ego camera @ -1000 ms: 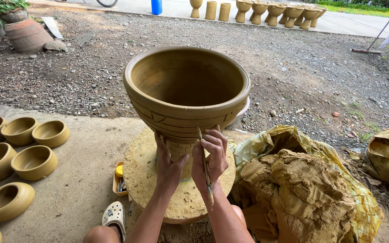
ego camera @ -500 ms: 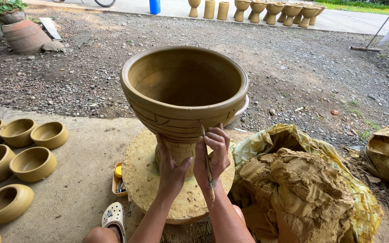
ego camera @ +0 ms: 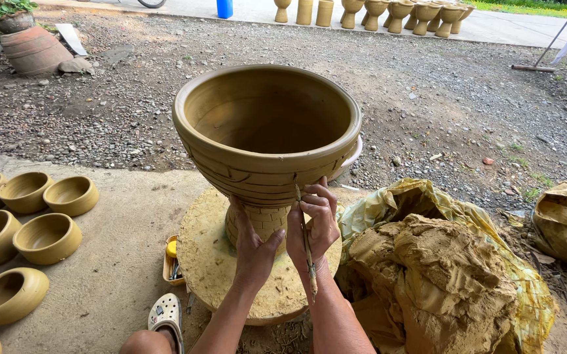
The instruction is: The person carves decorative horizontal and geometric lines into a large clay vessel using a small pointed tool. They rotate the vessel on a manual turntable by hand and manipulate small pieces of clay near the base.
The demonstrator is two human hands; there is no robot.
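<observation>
Clay pedestal bowl stood on the round wheel slab, wet and yellow-brown, with incised bands under the rim. Left hand was cupped against the stem below the bowl, fingers closed round it, likely to steady the piece while it got marked. Right hand pinched a thin carving stick like a pen, tip up against the bowl's lower wall just right of the stem; exact contact point was hard to make out, fingers covered it. Small finished bowls sat in rows on the concrete left of the slab, out of the way to dry. Raw clay heap on a yellow plastic sheet lay right of the slab, within reach. Small orange tray with tools sat against the slab's left edge. Versus half a second back: both hands held nearly the same grip, stick shifted only slightly along the wall.
</observation>
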